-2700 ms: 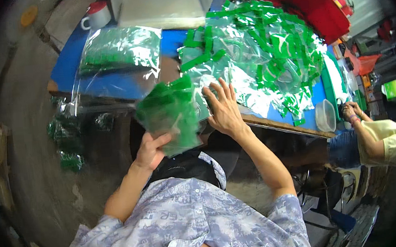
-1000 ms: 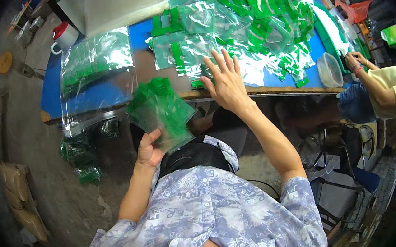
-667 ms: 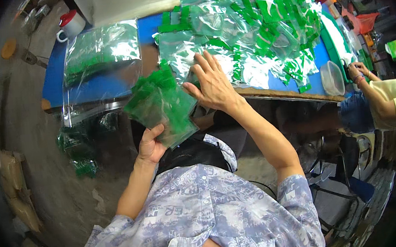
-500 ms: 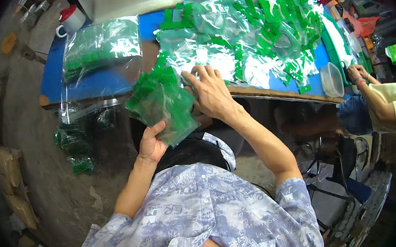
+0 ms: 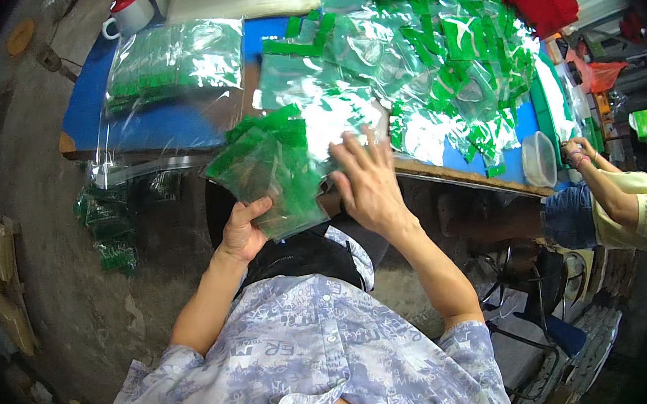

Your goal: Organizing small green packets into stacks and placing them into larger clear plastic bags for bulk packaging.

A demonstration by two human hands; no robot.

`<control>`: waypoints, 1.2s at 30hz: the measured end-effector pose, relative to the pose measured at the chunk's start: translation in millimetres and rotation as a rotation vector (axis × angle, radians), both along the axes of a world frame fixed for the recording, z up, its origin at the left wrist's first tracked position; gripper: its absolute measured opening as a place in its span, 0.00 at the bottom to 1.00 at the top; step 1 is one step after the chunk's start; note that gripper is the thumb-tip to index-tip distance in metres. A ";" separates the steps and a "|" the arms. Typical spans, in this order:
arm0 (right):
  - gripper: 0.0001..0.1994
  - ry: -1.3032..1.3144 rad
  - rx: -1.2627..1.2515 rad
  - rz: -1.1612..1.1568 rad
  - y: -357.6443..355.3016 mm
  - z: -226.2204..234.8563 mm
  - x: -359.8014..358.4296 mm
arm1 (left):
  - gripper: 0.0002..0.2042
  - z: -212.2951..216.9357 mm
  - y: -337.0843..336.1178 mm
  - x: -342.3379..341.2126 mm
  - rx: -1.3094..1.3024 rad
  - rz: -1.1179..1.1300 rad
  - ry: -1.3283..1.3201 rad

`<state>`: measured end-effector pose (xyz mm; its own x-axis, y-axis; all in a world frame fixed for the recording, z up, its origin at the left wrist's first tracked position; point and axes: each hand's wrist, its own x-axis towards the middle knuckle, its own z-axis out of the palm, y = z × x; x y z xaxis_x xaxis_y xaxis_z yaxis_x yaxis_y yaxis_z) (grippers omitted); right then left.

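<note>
Probably light and limp, the stack (image 5: 278, 179) of clear, green-banded bags hangs in front of the person, just off the near edge of the surface (image 5: 86, 120). The left hand (image 5: 244, 231) has a narrow grip on its near left corner, thumb on top; the fingers beneath are hidden. The right hand (image 5: 371, 182) is empty as far as it shows, its grip wide, the fingers loosely spread and blurred by the near edge of the pile (image 5: 434, 59); whether they touch a bag, I cannot tell.

Glossy film like this should be slick, so the layers, already fanned unevenly toward the far side, may slide over one another if the pinch loosens. Thin plastic ought to bend and crease easily but not break. A firm thumb across a corner, catching every layer, looks the best hold; gripping only the top bag would likely let those below slip. In the pile, bags overlap and glare hides some edges, so a loose corner on the near side seems the easiest place to take one.
</note>
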<state>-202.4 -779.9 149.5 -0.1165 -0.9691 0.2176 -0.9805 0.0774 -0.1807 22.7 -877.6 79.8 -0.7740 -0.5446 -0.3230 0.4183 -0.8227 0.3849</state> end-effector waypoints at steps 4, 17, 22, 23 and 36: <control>0.17 -0.376 -0.104 0.230 -20.4 1.4 -3.2 | 0.22 -1.1 -4.3 -6.8 -0.041 -0.020 -0.031; 0.26 -0.063 -0.082 0.034 -39.4 -4.7 -21.8 | 0.28 -3.8 -6.3 48.1 0.017 0.019 -0.024; 0.19 -0.097 -0.115 0.198 -12.1 -22.4 -33.0 | 0.25 -3.2 -9.3 40.0 -0.013 0.046 0.004; 0.14 -0.238 -0.140 0.138 -9.3 -14.7 -36.5 | 0.24 0.1 -9.7 35.5 -0.016 0.037 -0.018; 0.20 -0.395 -0.248 0.315 -29.2 44.3 20.0 | 0.28 10.7 -20.9 11.8 -0.247 -0.108 -0.088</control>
<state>-182.4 -809.1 193.8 0.0510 -0.8957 0.4417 -0.8036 -0.2994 -0.5144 34.4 -898.5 90.6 -0.8068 -0.5308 -0.2594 0.2889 -0.7375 0.6104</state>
